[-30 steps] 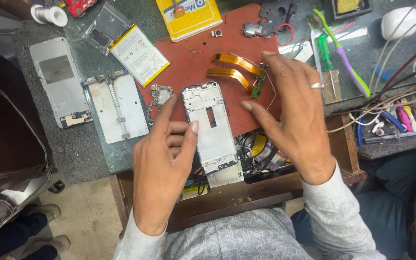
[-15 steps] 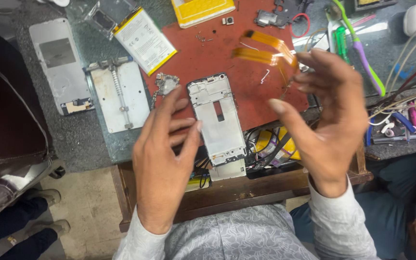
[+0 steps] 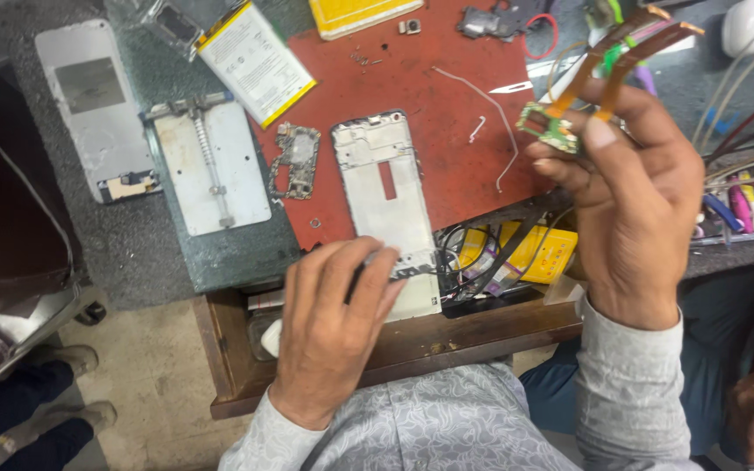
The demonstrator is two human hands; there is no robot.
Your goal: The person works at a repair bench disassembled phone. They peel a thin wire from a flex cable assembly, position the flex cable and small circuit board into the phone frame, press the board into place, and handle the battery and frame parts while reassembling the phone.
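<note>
The left hand (image 3: 329, 327) lies flat, fingers pressed together, on the near end of the white phone frame (image 3: 387, 196) on the red mat (image 3: 447, 105); the right hand (image 3: 634, 187), raised above the desk (image 3: 124, 262), pinches a small green board (image 3: 547, 129) with two orange flex cables (image 3: 621, 52); a battery (image 3: 255, 61) lies farther off.

Bare red mat (image 3: 447, 131) beside frame (image 3: 390, 196)
</note>
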